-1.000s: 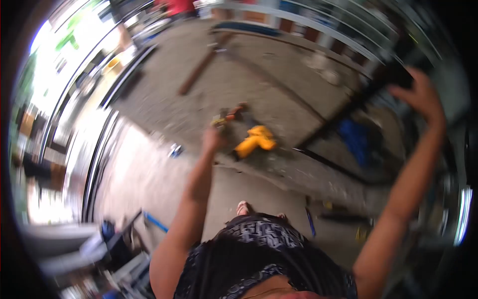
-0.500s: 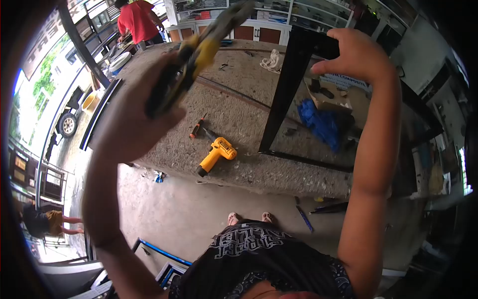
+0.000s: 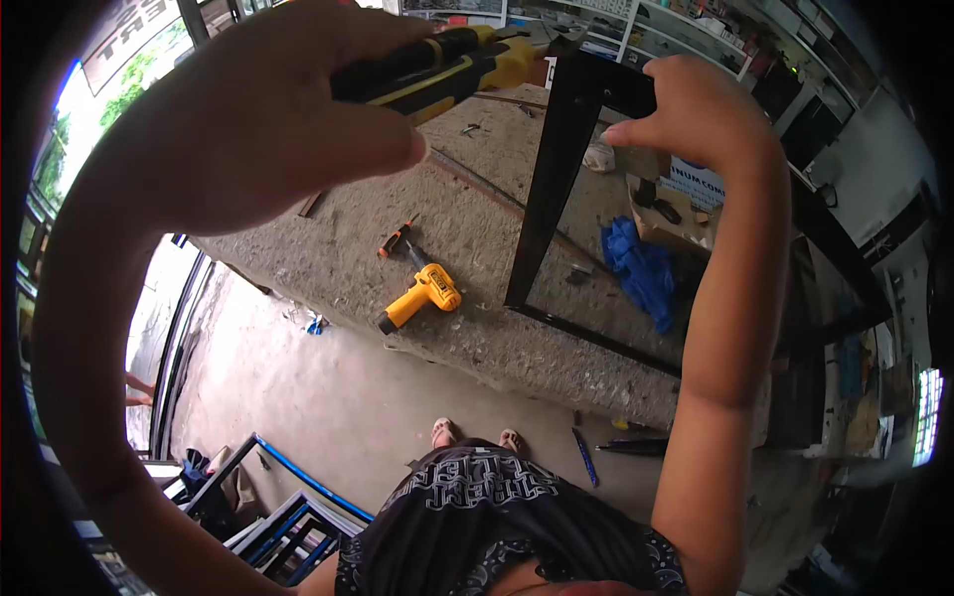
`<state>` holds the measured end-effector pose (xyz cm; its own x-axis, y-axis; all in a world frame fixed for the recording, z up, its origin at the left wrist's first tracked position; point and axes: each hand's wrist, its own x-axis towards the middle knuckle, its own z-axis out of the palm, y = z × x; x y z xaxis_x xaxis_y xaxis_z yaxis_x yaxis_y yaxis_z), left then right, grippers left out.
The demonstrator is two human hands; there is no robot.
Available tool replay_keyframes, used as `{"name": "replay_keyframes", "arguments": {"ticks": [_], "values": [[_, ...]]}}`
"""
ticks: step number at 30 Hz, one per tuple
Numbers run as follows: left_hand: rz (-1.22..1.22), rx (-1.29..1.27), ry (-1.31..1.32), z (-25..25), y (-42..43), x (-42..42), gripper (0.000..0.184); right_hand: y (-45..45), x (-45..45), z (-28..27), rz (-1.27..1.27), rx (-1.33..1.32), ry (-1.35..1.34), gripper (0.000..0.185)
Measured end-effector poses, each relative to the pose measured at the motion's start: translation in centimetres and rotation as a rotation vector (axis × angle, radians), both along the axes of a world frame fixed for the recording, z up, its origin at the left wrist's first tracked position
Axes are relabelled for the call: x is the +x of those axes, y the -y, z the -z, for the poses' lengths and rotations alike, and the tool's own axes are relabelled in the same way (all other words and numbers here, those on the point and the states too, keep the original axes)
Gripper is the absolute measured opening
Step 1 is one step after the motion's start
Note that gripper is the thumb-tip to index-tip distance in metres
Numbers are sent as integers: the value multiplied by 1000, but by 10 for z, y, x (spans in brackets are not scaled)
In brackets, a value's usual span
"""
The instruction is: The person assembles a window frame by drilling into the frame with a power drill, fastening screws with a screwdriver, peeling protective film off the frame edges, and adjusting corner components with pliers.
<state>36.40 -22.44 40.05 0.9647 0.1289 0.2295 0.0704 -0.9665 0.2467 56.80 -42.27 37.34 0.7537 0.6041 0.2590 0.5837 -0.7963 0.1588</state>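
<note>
In my left hand (image 3: pixel 268 119) is a pair of pliers (image 3: pixel 467 72) with yellow and black handles. Its jaws point right and reach the top left corner of a black metal frame (image 3: pixel 545 189); whether they touch or bite it I cannot tell. My right hand (image 3: pixel 711 114) is closed over the frame's upper bar, thumb on the near side, and keeps it raised at a tilt above the workbench. On the bench to the left of the frame lie a yellow cordless drill (image 3: pixel 425 296) and an orange-and-black screwdriver (image 3: pixel 397 238).
Behind the frame are a blue plastic bag (image 3: pixel 638 273) and an open cardboard box (image 3: pixel 668 221). The rough bench (image 3: pixel 328 258) has a long metal bar (image 3: pixel 477 183) across it. Blue-edged frames (image 3: pixel 308 485) stand at lower left. A blue pen-like stick (image 3: pixel 584 457) lies on the floor.
The pliers have swung down and right to the frame's corner, carried by my left hand. My right hand still grips the frame. The view has shifted somewhat.
</note>
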Motion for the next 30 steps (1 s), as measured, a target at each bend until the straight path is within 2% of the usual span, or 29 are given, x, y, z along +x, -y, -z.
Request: {"name": "replay_keyframes", "arguments": {"ticks": [3, 5, 7, 8, 10, 11, 14, 15, 17, 18, 20, 21, 24, 27, 30], "values": [[193, -271, 238, 1, -15, 8, 57, 2, 3, 1, -35, 10, 4, 87], [4, -289, 167, -13, -23, 12, 52, 2, 5, 0, -34, 16, -21, 88], [-25, -384, 166, -9, -32, 24, 46, 0, 4, -1, -21, 17, -41, 89], [182, -170, 460, 20, -26, 32, 52, -2, 1, -4, 0, 1, -59, 90], [36, -24, -143, -8, 3, 13, 64, -4, -11, -8, 43, -26, -94, 91], [-20, -127, -206, -13, 3, 11, 73, -1, -18, -4, -10, 53, -54, 89], [225, -208, 170, 14, -57, 7, 75, -2, -28, -6, 18, 39, -49, 87], [168, -278, 165, 12, -62, 2, 74, -2, -27, -5, 0, 36, -44, 87], [59, -432, 143, 9, -70, -12, 73, 1, -28, 4, -55, 90, 65, 71], [87, -467, 236, 21, -83, -14, 73, 0, -31, 5, -85, 112, 122, 63], [145, -529, 423, 58, -118, -12, 73, -7, -42, -4, 19, 79, 11, 75], [102, -615, 425, 71, -127, -12, 73, -11, -47, -7, 74, 65, -46, 81], [20, -886, 404, 107, -149, -15, 70, -17, -51, -8, 126, 7, -24, 77], [-102, -991, 358, 154, -186, -9, 70, -15, -47, -3, 78, 87, -56, 77], [-226, -1025, 294, 210, -222, 2, 68, -19, -50, -5, 138, 58, -76, 80]]}}
